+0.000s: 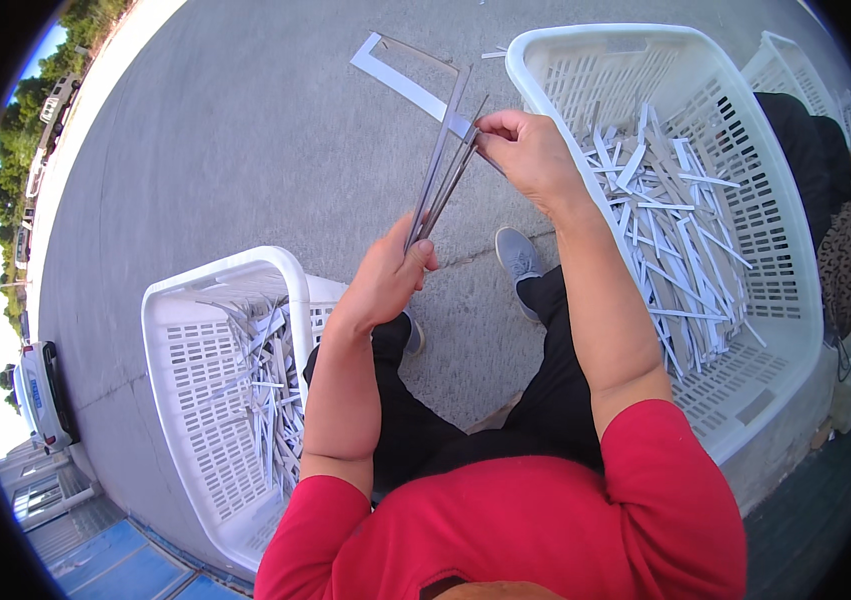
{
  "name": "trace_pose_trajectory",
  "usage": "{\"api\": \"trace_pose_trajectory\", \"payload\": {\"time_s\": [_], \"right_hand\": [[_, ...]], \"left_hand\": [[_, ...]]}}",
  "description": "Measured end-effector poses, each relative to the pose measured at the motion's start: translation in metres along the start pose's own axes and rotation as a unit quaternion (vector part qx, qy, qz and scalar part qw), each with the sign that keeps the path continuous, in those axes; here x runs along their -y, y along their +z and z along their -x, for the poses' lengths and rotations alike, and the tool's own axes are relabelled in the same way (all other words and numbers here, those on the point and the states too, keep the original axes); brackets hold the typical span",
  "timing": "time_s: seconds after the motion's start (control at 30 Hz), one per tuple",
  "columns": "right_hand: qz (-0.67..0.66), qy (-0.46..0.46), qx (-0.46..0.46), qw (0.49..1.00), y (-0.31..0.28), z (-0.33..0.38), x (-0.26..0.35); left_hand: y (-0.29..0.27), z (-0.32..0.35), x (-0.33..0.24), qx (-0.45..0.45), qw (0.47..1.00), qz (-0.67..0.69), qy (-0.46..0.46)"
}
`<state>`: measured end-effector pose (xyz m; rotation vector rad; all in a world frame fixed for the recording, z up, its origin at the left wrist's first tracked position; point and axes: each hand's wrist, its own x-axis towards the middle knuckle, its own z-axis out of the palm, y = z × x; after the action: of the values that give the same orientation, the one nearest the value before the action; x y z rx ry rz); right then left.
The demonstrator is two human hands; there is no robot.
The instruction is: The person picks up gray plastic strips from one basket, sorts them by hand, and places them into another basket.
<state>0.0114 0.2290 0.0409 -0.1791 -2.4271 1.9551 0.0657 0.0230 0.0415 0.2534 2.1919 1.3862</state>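
Note:
My left hand (388, 272) is closed around the lower ends of several thin grey strips (437, 195), which fan upward. With thumb and fingertips together, my right hand (532, 155) pinches near the upper ends of the strips, at the corner of a flat white frame-shaped piece (400, 82). That piece reaches out to the far left, with one wide white side and narrower edges. Its exact joint with the strips is hidden by my right fingers. Both hands are raised over the ground between two baskets.
A white slatted basket (802, 250) at right holds a heap of white and grey strips (680, 240). Another white basket (290, 262) at left holds more strips (270, 385). My shoes (517, 252) rest on concrete (245, 170). Dark and patterned fabric (850, 255) lies past the right basket.

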Motion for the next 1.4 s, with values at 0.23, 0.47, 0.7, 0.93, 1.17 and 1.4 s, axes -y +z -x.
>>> {"api": "trace_pose_trajectory", "payload": {"time_s": [0.23, 0.47, 0.7, 0.93, 1.17, 1.4], "right_hand": [[-0.015, -0.009, 0.100, 0.995, -0.016, -0.002, -0.008], [-0.103, 0.090, 0.076, 0.988, -0.009, -0.002, -0.011], [-0.069, 0.060, -0.138, 0.986, -0.003, -0.002, -0.002], [-0.539, 0.079, -0.348, 0.763, -0.039, -0.018, -0.027], [-0.503, 0.171, -0.203, 0.823, -0.019, -0.012, -0.023], [-0.225, 0.065, 0.119, 0.965, 0.042, 0.018, 0.010]], "left_hand": [[-0.013, 0.009, 0.000, 0.025, 0.999, -0.019, 0.011], [-0.008, 0.003, 0.013, -0.040, 0.990, -0.118, 0.061], [-0.011, 0.003, 0.015, -0.068, 0.990, -0.117, 0.048], [-0.013, 0.002, 0.019, -0.087, 0.995, -0.015, 0.042], [-0.013, 0.005, 0.007, -0.024, 0.987, 0.155, 0.028], [-0.004, 0.001, 0.006, -0.022, 0.983, 0.179, 0.036]]}}
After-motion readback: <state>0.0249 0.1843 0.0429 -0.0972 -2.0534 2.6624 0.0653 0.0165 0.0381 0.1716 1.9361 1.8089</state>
